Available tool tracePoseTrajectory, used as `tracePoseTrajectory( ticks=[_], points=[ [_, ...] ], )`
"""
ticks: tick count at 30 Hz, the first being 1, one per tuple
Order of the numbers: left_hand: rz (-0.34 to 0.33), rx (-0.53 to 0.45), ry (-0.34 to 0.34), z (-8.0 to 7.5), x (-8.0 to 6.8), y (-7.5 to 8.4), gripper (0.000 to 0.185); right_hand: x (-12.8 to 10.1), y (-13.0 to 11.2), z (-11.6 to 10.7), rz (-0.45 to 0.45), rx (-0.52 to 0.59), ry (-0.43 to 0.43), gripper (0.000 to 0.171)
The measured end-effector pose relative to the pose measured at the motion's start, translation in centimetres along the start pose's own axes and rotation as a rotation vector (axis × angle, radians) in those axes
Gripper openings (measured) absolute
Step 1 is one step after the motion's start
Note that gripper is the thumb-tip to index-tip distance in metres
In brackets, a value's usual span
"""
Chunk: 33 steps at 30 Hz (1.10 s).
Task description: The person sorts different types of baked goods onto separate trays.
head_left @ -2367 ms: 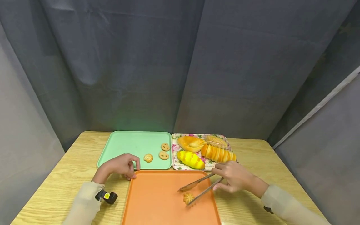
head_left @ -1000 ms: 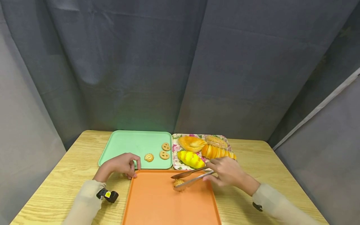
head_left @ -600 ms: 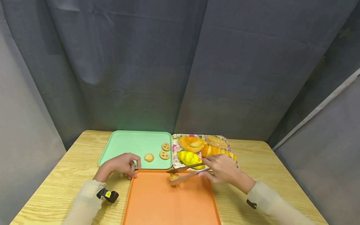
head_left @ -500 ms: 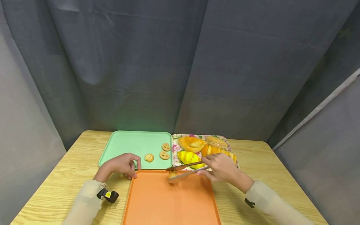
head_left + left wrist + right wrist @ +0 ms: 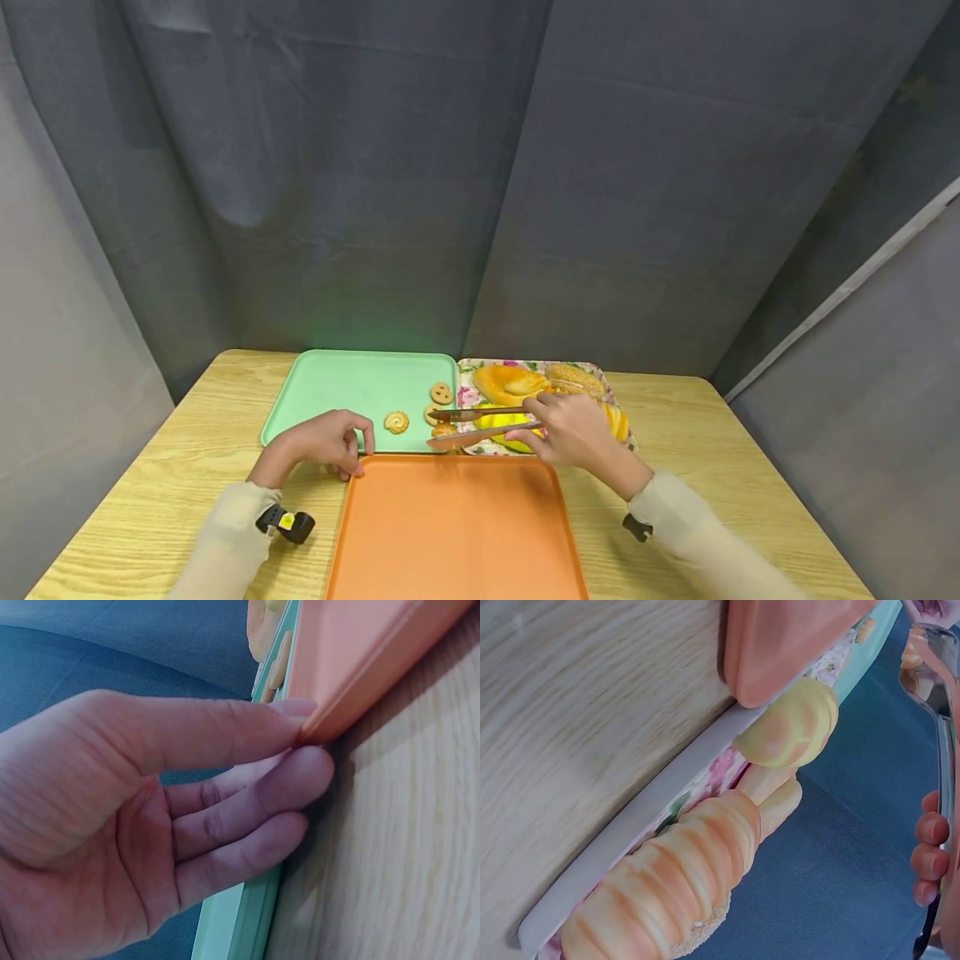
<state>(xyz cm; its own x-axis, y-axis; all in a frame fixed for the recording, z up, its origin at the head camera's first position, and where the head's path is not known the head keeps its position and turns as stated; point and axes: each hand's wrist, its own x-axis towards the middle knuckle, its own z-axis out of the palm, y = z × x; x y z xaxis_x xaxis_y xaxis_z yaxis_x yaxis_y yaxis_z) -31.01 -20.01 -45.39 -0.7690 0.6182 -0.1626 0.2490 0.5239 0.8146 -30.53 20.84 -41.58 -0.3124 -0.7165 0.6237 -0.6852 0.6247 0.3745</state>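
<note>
My left hand (image 5: 322,437) pinches the back left corner of the orange tray (image 5: 457,525); in the left wrist view the thumb lies over the rim, with fingertips below. In my right hand (image 5: 573,429) are metal tongs (image 5: 480,434), pointing left across the floral tray. Between their tips is a small golden cookie (image 5: 444,430), over the front right corner of the green tray (image 5: 337,383); whether it touches the tray I cannot tell. On the green tray lie a swirl cookie (image 5: 397,422) and two round cookies with holes, one (image 5: 441,393) behind the other, which the tongs partly cover.
The floral tray (image 5: 467,392), right of the green one, bears several breads: a golden bun (image 5: 510,383), a seeded roll (image 5: 573,379), a yellow bread and a striped loaf (image 5: 660,877), partly hidden by the right hand and tongs. A grey curtain (image 5: 360,183) hangs behind the wooden table (image 5: 187,450).
The right hand has carried the cookie in the tongs from the orange tray, leftward and back, to the green tray's front right corner. The left hand has stayed at the orange tray's corner.
</note>
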Motion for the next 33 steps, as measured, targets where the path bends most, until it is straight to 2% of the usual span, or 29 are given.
tracePoseTrajectory(
  ticks=[11, 19, 33],
  points=[
    [-0.009, -0.002, -0.001, 0.0, -0.1, 0.1, 0.019, 2.1, -0.2, 1.5, 0.126, -0.042, -0.011, 0.055],
    [-0.008, 0.006, 0.0, 0.1, -0.1, 0.0, 0.019, 4.1, -0.7, 2.3, 0.128, -0.09, 0.009, 0.054],
    [-0.007, 0.007, 0.003, 0.0, 0.2, -0.3, 0.019, 7.3, -1.3, 4.9, 0.163, -0.134, -0.047, 0.051]
  ],
)
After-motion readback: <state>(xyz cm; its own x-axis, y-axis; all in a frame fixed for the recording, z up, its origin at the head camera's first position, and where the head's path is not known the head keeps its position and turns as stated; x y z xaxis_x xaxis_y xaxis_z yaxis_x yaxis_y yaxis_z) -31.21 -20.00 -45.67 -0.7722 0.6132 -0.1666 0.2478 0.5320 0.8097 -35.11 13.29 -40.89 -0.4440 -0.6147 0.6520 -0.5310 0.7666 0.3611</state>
